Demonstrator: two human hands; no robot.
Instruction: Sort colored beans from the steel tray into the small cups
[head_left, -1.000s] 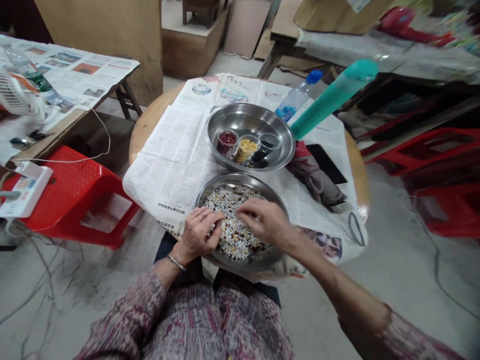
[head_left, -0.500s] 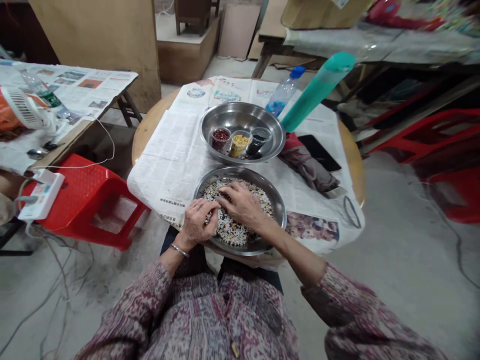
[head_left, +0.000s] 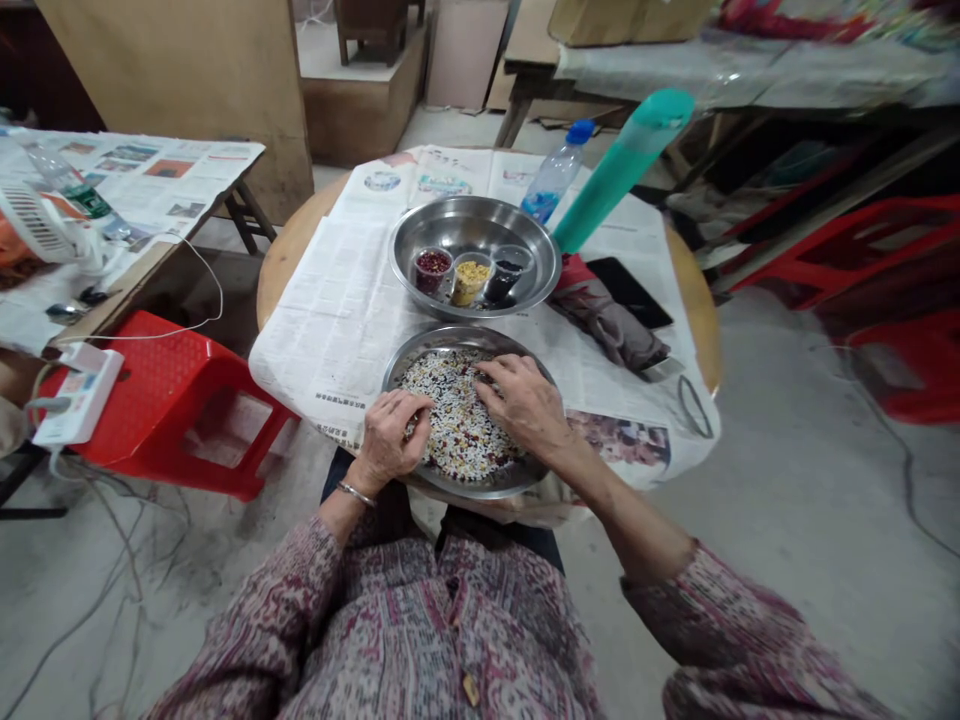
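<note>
Small white, red, yellow and black grains or beads (head_left: pixel 459 425) lie mixed across the floor of the near steel basin (head_left: pixel 517 484). My left hand (head_left: pixel 391 438) rests at this basin's left rim with curled fingers; whatever they hold is hidden. On the right side of the mix, my right hand (head_left: pixel 523 402) has its fingers apart and slightly bent, tips touching the pieces. Just beyond sits a second steel basin (head_left: pixel 474 215). Inside it stand three clear cups: one with dark red pieces (head_left: pixel 433 268), one with yellow pieces (head_left: pixel 471 282) and one with black pieces (head_left: pixel 504 284).
Newspaper (head_left: pixel 315 300) covers the round table. Behind the far basin are a blue-capped bottle (head_left: pixel 553 178) and a long green object (head_left: pixel 624 170). A dark phone (head_left: pixel 628 292) and a grey-red cloth (head_left: pixel 611 322) lie right. A red stool (head_left: pixel 169 400) carries a power strip (head_left: pixel 81 393).
My right hand has moved right, away from my left hand, uncovering the middle of the mix. My left hand stays curled at the rim. The view has shifted slightly.
</note>
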